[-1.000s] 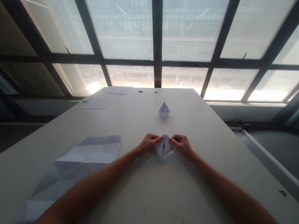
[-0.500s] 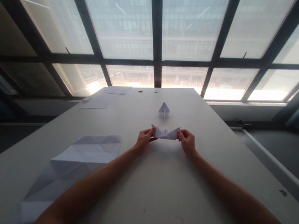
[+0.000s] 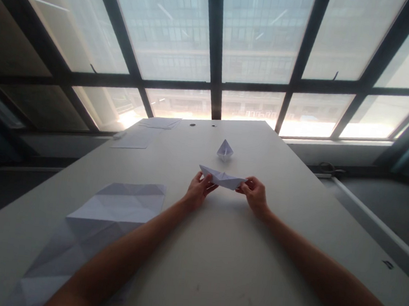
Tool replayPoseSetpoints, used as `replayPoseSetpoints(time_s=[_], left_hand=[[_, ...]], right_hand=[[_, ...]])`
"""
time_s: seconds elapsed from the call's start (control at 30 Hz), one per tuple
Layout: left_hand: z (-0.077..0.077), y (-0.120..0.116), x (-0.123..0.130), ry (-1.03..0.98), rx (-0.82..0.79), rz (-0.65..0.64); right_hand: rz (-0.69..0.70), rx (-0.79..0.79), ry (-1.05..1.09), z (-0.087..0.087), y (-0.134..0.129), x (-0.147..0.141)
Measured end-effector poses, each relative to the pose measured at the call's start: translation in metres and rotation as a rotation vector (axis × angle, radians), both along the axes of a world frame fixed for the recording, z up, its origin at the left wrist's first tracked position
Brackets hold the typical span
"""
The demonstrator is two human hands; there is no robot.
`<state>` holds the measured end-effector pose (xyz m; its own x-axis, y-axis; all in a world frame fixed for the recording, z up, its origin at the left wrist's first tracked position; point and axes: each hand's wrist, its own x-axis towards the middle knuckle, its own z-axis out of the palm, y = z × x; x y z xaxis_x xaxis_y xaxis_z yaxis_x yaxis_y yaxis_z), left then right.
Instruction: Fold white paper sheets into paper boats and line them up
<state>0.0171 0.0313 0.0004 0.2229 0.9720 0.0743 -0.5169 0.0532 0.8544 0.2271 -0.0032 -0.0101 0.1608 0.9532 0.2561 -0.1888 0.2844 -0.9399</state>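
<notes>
A folded white paper boat (image 3: 223, 179) is held between my two hands, above the table. Its long body tilts, the left tip higher than the right end. My left hand (image 3: 197, 191) pinches the boat near its left end, thumb in front and fingers beneath. At the other end my right hand (image 3: 255, 195) grips the paper between thumb and fingers. Just beyond my hands, a second folded paper piece (image 3: 224, 150) with a pointed peak stands on the table, apart from the boat.
A large creased paper sheet (image 3: 110, 211) lies on the white table (image 3: 200, 259), partly under my left forearm. More flat papers (image 3: 136, 138) rest at the far left. Tall windows (image 3: 256, 37) rise behind the table's far edge.
The paper boat has tilted, its left tip moving up and leftward while its right end dropped slightly. My fingers have shifted along it. The standing paper piece has stayed put.
</notes>
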Motion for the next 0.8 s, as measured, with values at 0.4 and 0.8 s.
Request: replayPoseSetpoints(time_s=[0.4,0.8], left_hand=[[0.002,-0.001,-0.004,0.047,-0.030,0.064],[0.000,-0.019,0.009,0.335,0.080,-0.140]], right_hand=[[0.200,0.076,-0.416,0.006,-0.010,-0.008],[0.207,0.066,-0.571,0.001,-0.015,-0.013]])
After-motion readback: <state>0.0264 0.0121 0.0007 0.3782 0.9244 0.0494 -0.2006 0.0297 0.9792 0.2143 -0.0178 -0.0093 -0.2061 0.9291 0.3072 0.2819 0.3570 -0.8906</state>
